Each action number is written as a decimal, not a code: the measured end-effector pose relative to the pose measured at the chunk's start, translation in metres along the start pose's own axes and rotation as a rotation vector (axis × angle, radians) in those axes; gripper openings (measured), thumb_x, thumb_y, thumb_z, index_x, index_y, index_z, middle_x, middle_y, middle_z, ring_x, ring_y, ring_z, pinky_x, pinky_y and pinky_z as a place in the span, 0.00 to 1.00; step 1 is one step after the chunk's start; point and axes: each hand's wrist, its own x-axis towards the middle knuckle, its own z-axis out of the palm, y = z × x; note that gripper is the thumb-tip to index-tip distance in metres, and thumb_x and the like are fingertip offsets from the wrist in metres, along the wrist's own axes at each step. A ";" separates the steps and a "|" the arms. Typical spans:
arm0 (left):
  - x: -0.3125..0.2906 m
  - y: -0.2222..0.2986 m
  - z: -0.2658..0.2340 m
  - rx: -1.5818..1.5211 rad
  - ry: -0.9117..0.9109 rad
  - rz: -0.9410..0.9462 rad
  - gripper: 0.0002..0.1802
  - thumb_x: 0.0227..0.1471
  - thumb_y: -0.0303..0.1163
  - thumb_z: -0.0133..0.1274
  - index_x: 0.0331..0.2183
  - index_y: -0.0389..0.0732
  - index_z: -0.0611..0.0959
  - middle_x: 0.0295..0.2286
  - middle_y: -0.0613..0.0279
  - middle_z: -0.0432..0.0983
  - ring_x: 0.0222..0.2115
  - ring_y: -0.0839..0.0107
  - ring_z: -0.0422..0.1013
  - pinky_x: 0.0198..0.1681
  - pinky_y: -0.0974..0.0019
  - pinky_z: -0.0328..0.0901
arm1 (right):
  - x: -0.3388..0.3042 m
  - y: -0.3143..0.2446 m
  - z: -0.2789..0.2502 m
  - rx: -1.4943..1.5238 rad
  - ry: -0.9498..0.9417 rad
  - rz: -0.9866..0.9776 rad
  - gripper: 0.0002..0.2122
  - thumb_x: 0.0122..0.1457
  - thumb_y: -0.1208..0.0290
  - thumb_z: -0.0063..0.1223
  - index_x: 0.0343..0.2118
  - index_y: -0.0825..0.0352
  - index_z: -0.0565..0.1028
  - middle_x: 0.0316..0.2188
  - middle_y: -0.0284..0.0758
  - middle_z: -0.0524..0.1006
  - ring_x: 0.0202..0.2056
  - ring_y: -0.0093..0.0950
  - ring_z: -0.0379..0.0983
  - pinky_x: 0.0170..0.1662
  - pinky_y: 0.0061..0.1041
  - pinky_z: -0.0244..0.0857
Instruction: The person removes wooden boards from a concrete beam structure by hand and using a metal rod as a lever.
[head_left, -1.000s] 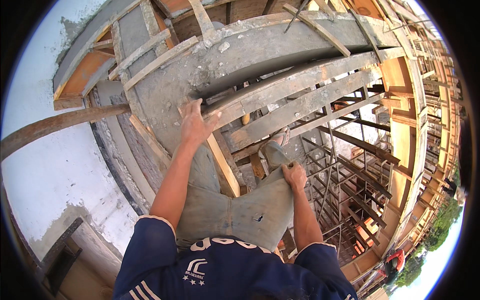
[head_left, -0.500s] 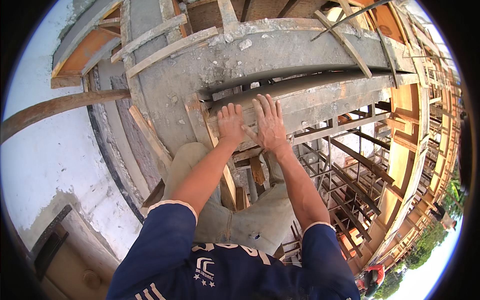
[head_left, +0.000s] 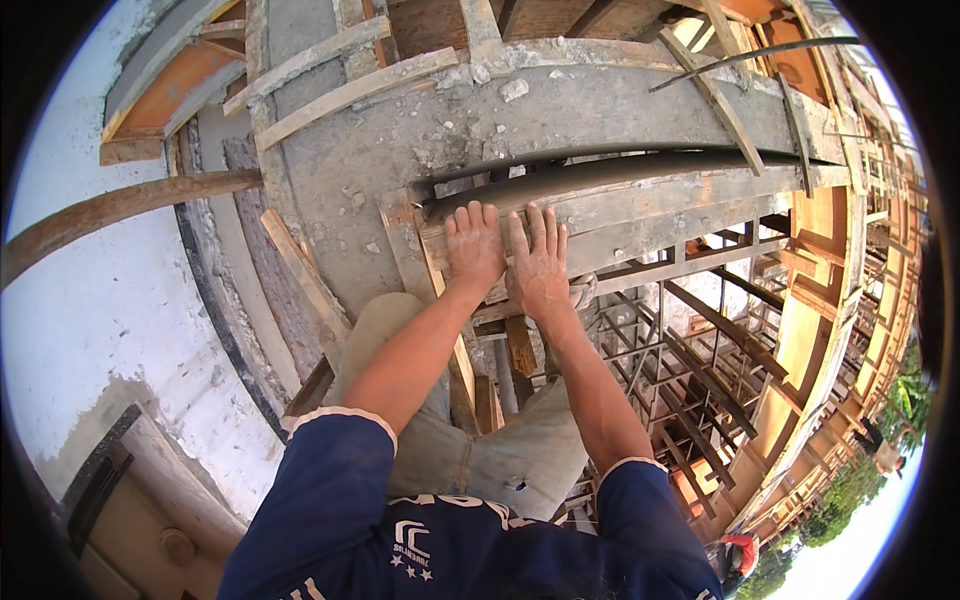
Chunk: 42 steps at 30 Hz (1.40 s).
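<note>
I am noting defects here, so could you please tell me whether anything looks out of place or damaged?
Yes: the long, grey-stained wooden board stands mostly apart from the grey concrete beam rather than flush, and loose pale rubble litters the beam.

Rough grey concrete (head_left: 325,225), scattered crumbs (head_left: 357,201), pale rubble chunk (head_left: 514,90), wooden batten (head_left: 355,98) on top

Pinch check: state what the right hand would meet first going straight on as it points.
Beyond the wooden board it rests on, the right hand would likely meet grey concrete first, across a dark gap; depth is unclear.
</note>
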 end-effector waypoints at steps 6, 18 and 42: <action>-0.001 -0.005 -0.007 -0.056 0.007 -0.025 0.35 0.29 0.31 0.67 0.43 0.39 0.70 0.38 0.55 0.65 0.41 0.57 0.63 0.49 0.54 0.57 | -0.064 0.023 0.016 0.272 0.081 0.272 0.33 0.52 0.69 0.59 0.62 0.68 0.61 0.62 0.52 0.57 0.63 0.54 0.52 0.65 0.52 0.48; 0.002 -0.004 0.005 -0.039 0.116 0.022 0.18 0.41 0.26 0.54 0.39 0.38 0.73 0.34 0.55 0.65 0.37 0.57 0.64 0.46 0.53 0.57 | -0.029 0.124 0.119 0.456 0.020 0.715 0.28 0.50 0.62 0.59 0.55 0.67 0.71 0.50 0.52 0.74 0.52 0.48 0.71 0.55 0.40 0.64; 0.002 -0.004 0.002 -0.104 0.100 0.027 0.22 0.35 0.24 0.56 0.37 0.39 0.71 0.35 0.54 0.64 0.37 0.56 0.63 0.43 0.54 0.55 | -0.078 0.078 0.190 0.664 -0.104 0.763 0.28 0.48 0.67 0.57 0.53 0.74 0.71 0.48 0.55 0.75 0.54 0.50 0.67 0.57 0.41 0.62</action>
